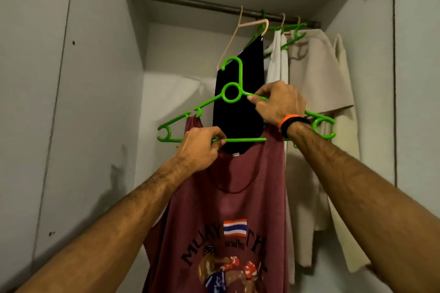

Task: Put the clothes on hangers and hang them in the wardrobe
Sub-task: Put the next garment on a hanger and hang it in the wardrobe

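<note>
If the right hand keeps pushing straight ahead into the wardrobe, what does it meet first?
Probably the black garment hanging directly behind the green hanger that the right hand grips, with the white garment just beside it. Depth is hard to judge from this view.

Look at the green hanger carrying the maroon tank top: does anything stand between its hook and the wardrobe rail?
Nothing visible blocks it. The green hanger is held below the wardrobe rail, whose left stretch is bare. The black garment hangs just behind it, so hooking left of the pink hanger looks clearest.
</note>
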